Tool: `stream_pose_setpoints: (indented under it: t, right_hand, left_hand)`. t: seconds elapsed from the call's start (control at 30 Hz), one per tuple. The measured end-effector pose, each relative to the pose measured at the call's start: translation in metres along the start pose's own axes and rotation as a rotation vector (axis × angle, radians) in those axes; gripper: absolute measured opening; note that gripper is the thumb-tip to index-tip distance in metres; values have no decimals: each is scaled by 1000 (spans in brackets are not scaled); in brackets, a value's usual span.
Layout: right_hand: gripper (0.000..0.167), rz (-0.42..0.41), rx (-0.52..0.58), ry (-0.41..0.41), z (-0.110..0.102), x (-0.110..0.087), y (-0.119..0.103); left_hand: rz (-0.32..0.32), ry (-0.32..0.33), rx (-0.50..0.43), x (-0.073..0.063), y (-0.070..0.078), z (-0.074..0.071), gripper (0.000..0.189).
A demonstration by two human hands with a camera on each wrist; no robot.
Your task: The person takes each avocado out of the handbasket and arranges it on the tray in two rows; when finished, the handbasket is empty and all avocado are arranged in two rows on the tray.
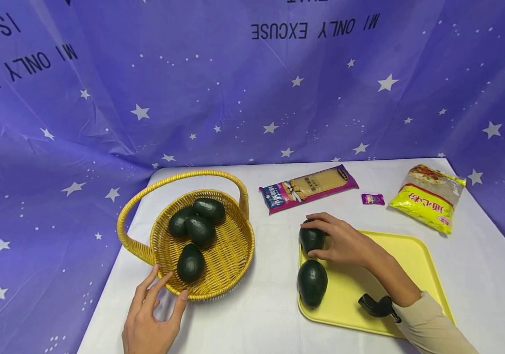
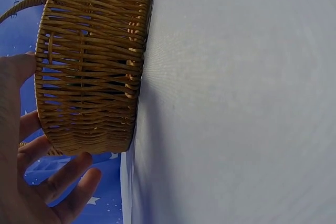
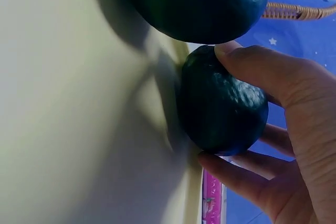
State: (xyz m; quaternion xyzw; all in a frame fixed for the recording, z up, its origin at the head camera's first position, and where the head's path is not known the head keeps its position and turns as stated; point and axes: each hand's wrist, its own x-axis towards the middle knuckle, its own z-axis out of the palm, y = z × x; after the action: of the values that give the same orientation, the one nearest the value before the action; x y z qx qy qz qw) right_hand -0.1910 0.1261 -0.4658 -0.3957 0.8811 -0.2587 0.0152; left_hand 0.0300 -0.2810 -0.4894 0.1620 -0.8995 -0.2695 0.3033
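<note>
My right hand [image 1: 345, 241] curls its thumb and fingers round a dark green avocado [image 3: 220, 100] at the back left corner of the yellow tray [image 1: 394, 246]. In front of that one, a second avocado [image 1: 312, 283] lies on the tray's left side. The round wicker basket [image 1: 230, 268] holds several avocados [image 1: 201, 231] on its left part. At the basket's near left rim, my left hand [image 1: 153, 314] rests lightly with fingers spread. In the left wrist view its thumb touches the rim of the basket [image 2: 94, 66].
Behind the tray lie a purple pack of dry noodles [image 1: 309, 189], a small purple sachet [image 1: 373, 199] and a yellow bag [image 1: 429, 198]. The basket's tall arched handle [image 1: 182, 175] rises on its far left side. A white cloth [image 1: 274, 275] covers the table.
</note>
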Motion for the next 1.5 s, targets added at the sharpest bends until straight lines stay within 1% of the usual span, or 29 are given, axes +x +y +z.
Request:
stream_pose_setpoints:
  t: [0.33, 0.67, 0.93, 1.3, 1.5]
  right_hand:
    - [71, 30, -73, -26, -4, -2, -3]
    - [70, 22, -105, -11, -7, 0, -8]
    - [63, -46, -145, 25, -13, 6, -19]
    - [50, -119, -158, 23, -21, 19, -43]
    - [48, -165, -155, 27, -23, 26, -55]
  left_hand:
    - [-11, -5, -2, -1, 1, 0, 55]
    - [-10, -8, -2, 0, 1, 0, 54]
    - [-3, 1, -10, 0, 1, 0, 55]
    - [-23, -14, -2, -1, 1, -1, 54]
    - [-31, -20, 1, 0, 2, -1, 55]
